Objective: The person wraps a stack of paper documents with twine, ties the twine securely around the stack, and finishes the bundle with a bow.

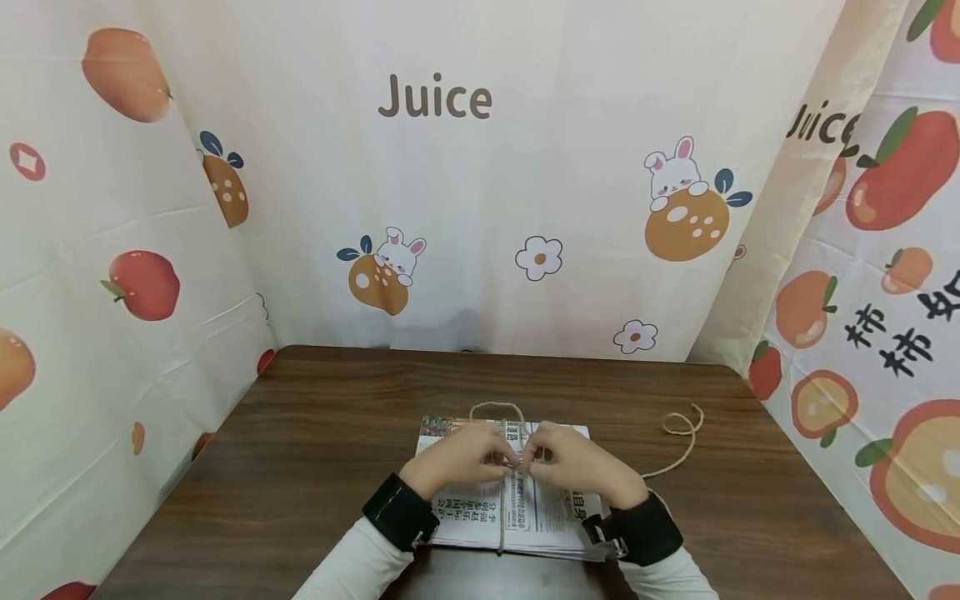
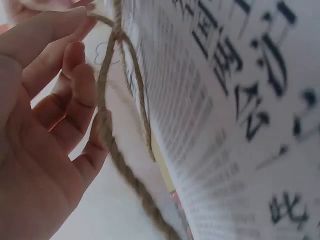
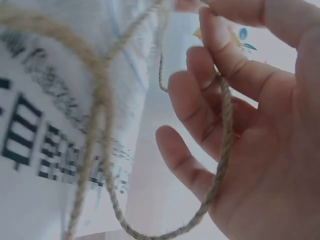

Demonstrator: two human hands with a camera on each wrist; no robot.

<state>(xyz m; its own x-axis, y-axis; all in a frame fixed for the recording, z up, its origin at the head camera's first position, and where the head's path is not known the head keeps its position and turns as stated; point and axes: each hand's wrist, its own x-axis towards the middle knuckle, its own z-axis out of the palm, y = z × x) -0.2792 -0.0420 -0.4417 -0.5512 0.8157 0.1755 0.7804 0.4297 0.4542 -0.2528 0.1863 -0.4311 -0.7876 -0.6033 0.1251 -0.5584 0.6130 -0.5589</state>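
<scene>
A stack of folded newspapers [image 1: 468, 517] lies on the table, with twine [image 1: 502, 517] running down its middle and round its lower edge. Over the stack, my left hand [image 1: 467, 454] pinches the twine [image 2: 107, 92] between thumb and forefinger; the strands cross at a small knot in the left wrist view. Close beside it, my right hand [image 1: 576, 460] pinches twine with its fingertips. In the right wrist view, a loop of twine [image 3: 226, 125] hangs from between the right fingers and curves past the palm towards the newspapers [image 3: 30, 195]. Both fingertips nearly meet.
A loop of twine [image 1: 497, 405] arches beyond the stack's far edge. One long loose end [image 1: 686, 433] curls on the brown wooden table [image 1: 315, 442], right of the stack. Printed curtains [image 1: 480, 183] hang behind the table and along both sides.
</scene>
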